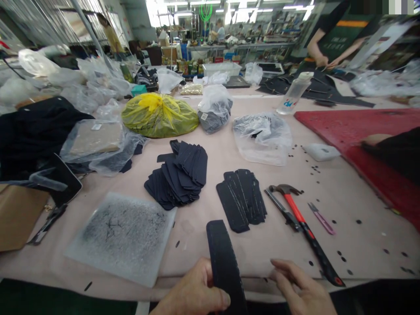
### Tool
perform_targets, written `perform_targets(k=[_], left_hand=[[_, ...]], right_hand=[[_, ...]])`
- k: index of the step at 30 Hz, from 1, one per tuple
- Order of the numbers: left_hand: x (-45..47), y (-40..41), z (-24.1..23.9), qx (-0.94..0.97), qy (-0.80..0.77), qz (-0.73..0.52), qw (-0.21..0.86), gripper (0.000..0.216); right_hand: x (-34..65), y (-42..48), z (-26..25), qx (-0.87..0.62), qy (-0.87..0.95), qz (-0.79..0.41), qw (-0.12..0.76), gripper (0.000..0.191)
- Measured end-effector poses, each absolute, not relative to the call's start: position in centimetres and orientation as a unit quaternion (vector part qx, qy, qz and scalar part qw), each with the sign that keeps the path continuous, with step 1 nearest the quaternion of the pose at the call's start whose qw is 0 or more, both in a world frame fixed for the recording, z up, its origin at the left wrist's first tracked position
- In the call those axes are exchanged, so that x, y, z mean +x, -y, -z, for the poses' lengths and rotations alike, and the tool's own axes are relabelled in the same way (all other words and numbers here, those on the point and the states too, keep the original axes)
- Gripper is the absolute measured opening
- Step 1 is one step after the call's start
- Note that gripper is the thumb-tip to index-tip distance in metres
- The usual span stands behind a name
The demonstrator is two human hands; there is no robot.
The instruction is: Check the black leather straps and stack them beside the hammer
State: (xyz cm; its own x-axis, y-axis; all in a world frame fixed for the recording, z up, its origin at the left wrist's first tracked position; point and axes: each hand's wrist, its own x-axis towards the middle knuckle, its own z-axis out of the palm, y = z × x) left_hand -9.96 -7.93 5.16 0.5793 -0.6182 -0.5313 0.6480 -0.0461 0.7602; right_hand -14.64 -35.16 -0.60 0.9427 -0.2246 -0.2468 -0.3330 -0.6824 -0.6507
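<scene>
So, left hand has its fingers closed on the near end of a black fabric strip at the table edge. Right hand sits beside it, fingers loose, holding nothing, near the hammer handle.

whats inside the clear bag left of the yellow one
A flat tan slab shows through the clear bag, with dark fabric pieces at its lower edge. Whatever lies beneath the slab is covered.
</scene>
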Motion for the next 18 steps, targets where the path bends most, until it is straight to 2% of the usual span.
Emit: perform_targets(k=[5,9,13,15,18], left_hand=[[-10.2,8.1,-5.7,0.540,-0.034,0.463,0.702,0.019],[-10.7,7.7,-4.3,0.528,-0.055,0.438,0.726,0.023],[-11.0,7.5,-2.7,0.546,-0.092,0.384,0.739,0.026],[-10.8,7.7,-2.4,0.542,-0.093,0.385,0.741,0.026],[-10.4,8.2,-2.5,0.541,-0.068,0.407,0.732,0.030]], right_hand=[[-11.4,29.6,-2.0,-0.926,-0.048,-0.108,0.357,0.029],[-12.2,31.4,-1.3,-0.941,-0.080,-0.145,0.296,0.029],[-14.0,34.6,-0.1,-0.958,-0.142,-0.079,0.237,0.020],[-14.6,35.0,-0.1,-0.950,-0.151,-0.040,0.272,0.018],[-14.6,33.5,-0.7,-0.915,-0.113,0.005,0.388,0.021]])
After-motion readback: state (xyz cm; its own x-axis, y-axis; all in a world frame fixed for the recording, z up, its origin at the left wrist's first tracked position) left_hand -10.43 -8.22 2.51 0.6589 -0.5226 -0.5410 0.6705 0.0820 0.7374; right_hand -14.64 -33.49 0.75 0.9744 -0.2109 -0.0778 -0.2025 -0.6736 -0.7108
